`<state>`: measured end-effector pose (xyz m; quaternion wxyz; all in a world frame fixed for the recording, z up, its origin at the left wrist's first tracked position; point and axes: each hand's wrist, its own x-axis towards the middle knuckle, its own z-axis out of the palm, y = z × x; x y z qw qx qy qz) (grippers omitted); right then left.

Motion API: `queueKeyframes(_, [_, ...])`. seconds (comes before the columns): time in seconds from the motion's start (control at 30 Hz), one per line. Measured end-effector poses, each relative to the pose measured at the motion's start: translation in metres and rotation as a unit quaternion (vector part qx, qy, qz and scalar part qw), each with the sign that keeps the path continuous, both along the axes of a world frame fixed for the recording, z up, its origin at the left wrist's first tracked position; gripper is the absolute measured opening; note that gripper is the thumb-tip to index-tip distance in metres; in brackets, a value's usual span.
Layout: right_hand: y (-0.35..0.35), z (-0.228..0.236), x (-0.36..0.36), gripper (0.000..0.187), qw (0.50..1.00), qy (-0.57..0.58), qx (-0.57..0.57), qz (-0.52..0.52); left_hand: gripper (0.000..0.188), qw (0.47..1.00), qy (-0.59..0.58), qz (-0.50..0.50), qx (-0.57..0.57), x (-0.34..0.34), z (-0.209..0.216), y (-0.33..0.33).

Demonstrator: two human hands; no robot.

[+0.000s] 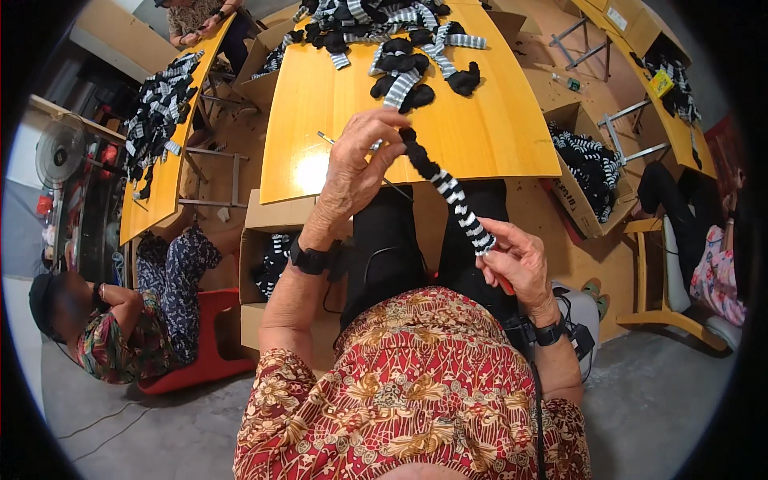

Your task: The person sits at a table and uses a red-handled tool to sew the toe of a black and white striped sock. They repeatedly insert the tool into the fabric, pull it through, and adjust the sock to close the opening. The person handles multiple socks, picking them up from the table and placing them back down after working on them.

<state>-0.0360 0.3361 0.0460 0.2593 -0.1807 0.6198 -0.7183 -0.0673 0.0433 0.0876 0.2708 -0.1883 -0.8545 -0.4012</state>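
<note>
A narrow black-and-white striped knit piece, which looks like a sock, stretches slantwise between my hands, above my lap and the table's near edge. My left hand is closed, its fingertips pinching at the black upper end. Lower down, my right hand grips the striped end between thumb and fingers. A small red object shows under that hand; its kind is hidden. Beside my left hand a thin metal rod pokes out over the tabletop, partly covered by the hand.
On the yellow table, striped socks lie heaped toward the far side. Cardboard boxes of socks stand at the right and under the table's left. A seated person is at left; others work at neighbouring tables.
</note>
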Motion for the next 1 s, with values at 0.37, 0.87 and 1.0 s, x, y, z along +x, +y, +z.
queueKeyframes(0.37, [0.008, 0.004, -0.001, 0.045, 0.997, -0.061, -0.034, 0.031, 0.047, 0.967, -0.188, -0.17, 0.037, 0.01, 0.017, -0.015])
queueKeyframes(0.87, [-0.002, 0.005, 0.012, 0.05, 1.0, -0.016, 0.012, 0.006, 0.019, 0.901, -0.249, -0.095, 0.343, 0.006, -0.016, -0.018])
queueKeyframes(1.0, [-0.005, 0.002, 0.005, 0.047, 0.996, 0.077, 0.054, 0.005, 0.016, 0.876, -0.261, -0.114, 0.389, 0.006, -0.016, -0.013])
